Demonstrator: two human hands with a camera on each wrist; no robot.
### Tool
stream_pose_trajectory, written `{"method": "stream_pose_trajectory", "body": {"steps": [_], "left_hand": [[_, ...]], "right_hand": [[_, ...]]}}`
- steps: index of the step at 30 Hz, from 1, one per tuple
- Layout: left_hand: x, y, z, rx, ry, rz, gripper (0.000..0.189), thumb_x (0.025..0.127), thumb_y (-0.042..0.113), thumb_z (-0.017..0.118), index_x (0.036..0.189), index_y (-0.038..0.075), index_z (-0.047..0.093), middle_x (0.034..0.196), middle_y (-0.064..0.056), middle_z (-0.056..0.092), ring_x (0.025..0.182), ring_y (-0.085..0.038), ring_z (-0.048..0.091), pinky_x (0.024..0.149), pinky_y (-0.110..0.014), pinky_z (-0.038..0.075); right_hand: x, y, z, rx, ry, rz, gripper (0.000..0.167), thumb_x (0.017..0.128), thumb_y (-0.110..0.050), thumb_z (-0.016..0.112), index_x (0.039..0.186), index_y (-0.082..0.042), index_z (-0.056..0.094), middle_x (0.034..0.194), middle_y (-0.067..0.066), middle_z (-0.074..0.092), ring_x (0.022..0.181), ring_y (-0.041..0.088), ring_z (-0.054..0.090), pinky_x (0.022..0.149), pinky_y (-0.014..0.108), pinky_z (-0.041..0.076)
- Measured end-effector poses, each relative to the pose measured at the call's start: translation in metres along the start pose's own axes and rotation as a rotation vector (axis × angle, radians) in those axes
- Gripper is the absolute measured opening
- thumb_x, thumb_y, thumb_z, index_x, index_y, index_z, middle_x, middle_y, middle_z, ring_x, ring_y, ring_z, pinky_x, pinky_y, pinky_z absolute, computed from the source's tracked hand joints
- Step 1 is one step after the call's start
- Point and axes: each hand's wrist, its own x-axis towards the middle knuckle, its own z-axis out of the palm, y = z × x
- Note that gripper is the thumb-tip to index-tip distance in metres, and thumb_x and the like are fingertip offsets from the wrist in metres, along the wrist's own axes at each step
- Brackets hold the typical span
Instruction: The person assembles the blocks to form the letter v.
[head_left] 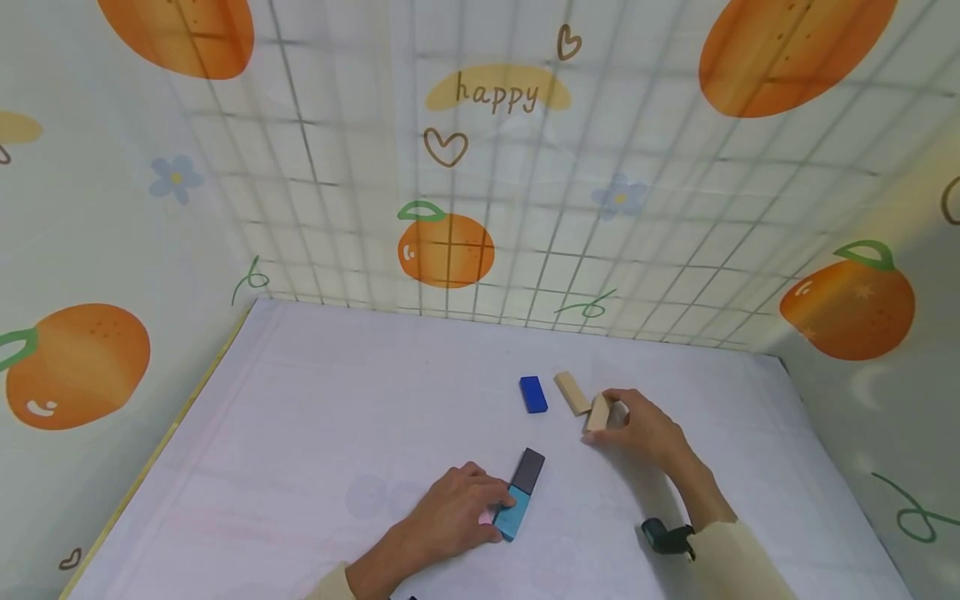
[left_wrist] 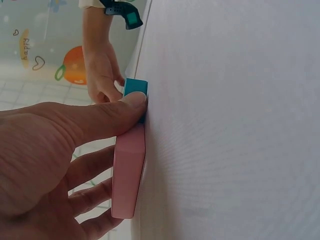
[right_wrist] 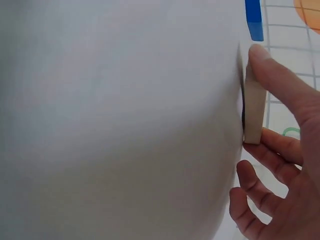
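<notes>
My left hand (head_left: 457,514) pinches a teal block (head_left: 512,512) on the table, the thumb at its near end and a finger on top. A dark grey block (head_left: 530,472) lies end to end with the teal one. Beside the teal block is a pink block (left_wrist: 129,172), mostly hidden under the left hand in the head view. Farther right, my right hand (head_left: 648,429) holds a plain wooden block (head_left: 597,413) between thumb and fingers. In the right wrist view that wooden block (right_wrist: 254,110) is low at the white surface; whether it touches cannot be told.
Another plain wooden block (head_left: 572,392) lies just left of the held one. A blue block (head_left: 533,394) is farther left. The white-covered table (head_left: 337,400) is bordered by printed cloth walls (head_left: 510,183) at the back and both sides.
</notes>
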Motion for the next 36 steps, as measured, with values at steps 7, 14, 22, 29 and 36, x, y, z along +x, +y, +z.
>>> {"method": "stream_pose_trajectory", "body": {"steps": [7, 14, 22, 29, 36], "left_hand": [[0.000, 0.000, 0.000, 0.003, 0.004, 0.002, 0.037, 0.081, 0.029, 0.086, 0.117, 0.025, 0.076, 0.127, 0.014, 0.067, 0.112, -0.010, 0.054, 0.089, -0.028, 0.044], [0.000, 0.000, 0.000, 0.010, 0.002, 0.008, 0.037, 0.082, 0.030, 0.086, 0.117, 0.025, 0.076, 0.127, 0.013, 0.067, 0.112, -0.010, 0.054, 0.089, -0.028, 0.044], [-0.001, -0.001, 0.000, 0.015, 0.008, 0.012, 0.037, 0.082, 0.031, 0.086, 0.117, 0.025, 0.076, 0.127, 0.014, 0.067, 0.112, -0.010, 0.054, 0.089, -0.027, 0.044], [0.000, 0.001, -0.001, 0.015, -0.002, 0.003, 0.038, 0.082, 0.032, 0.085, 0.118, 0.026, 0.075, 0.127, 0.014, 0.067, 0.112, -0.009, 0.054, 0.090, -0.027, 0.044], [-0.001, 0.001, -0.001, 0.018, 0.010, 0.013, 0.038, 0.082, 0.032, 0.085, 0.117, 0.025, 0.076, 0.127, 0.013, 0.067, 0.112, -0.010, 0.054, 0.089, -0.027, 0.044]], "right_hand": [[-0.007, -0.006, 0.002, -0.005, 0.019, -0.052, 0.097, 0.072, -0.055, 0.087, 0.145, -0.004, 0.048, 0.146, 0.028, 0.047, 0.119, 0.045, 0.055, 0.092, 0.062, 0.047], [-0.014, -0.014, 0.004, -0.031, 0.035, -0.096, 0.091, 0.074, -0.050, 0.087, 0.144, -0.003, 0.050, 0.142, 0.028, 0.050, 0.115, 0.044, 0.057, 0.088, 0.061, 0.049], [-0.017, -0.023, 0.008, -0.055, 0.050, -0.126, 0.090, 0.074, -0.052, 0.087, 0.142, -0.004, 0.052, 0.139, 0.026, 0.054, 0.112, 0.041, 0.060, 0.085, 0.060, 0.051], [-0.019, -0.032, 0.011, -0.060, 0.053, -0.137, 0.089, 0.075, -0.053, 0.086, 0.142, -0.005, 0.053, 0.139, 0.025, 0.054, 0.112, 0.039, 0.060, 0.084, 0.060, 0.050], [-0.019, -0.039, 0.016, -0.062, 0.057, -0.145, 0.090, 0.073, -0.056, 0.086, 0.141, -0.006, 0.054, 0.135, 0.022, 0.057, 0.108, 0.036, 0.061, 0.083, 0.060, 0.051]]}}
